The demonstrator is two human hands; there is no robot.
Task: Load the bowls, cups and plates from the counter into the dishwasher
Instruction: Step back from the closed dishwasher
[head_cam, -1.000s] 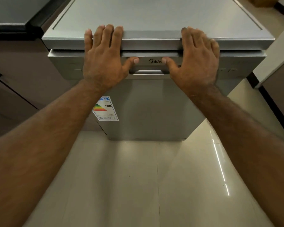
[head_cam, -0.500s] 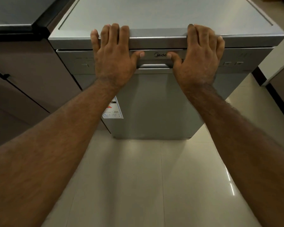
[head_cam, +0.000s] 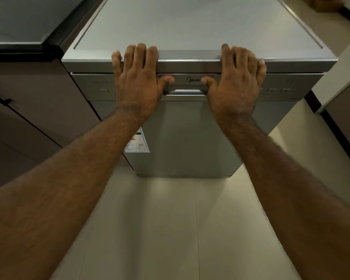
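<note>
The left hand (head_cam: pixel 137 85) and right hand (head_cam: pixel 235 85) lie flat over the top front edge of the dishwasher (head_cam: pixel 190 23), thumbs beside its handle (head_cam: pixel 185 91), gripping nothing. Its door (head_cam: pixel 190 138) looks shut, and no dishes are in view. Pushing here may shove the freestanding machine instead of freeing the door

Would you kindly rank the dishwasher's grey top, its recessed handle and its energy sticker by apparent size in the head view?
1. Flat grey dishwasher top: clearly largest.
2-3. Recessed silver door handle and white energy-label sticker: look alike, both partly hidden, so unranked.
</note>
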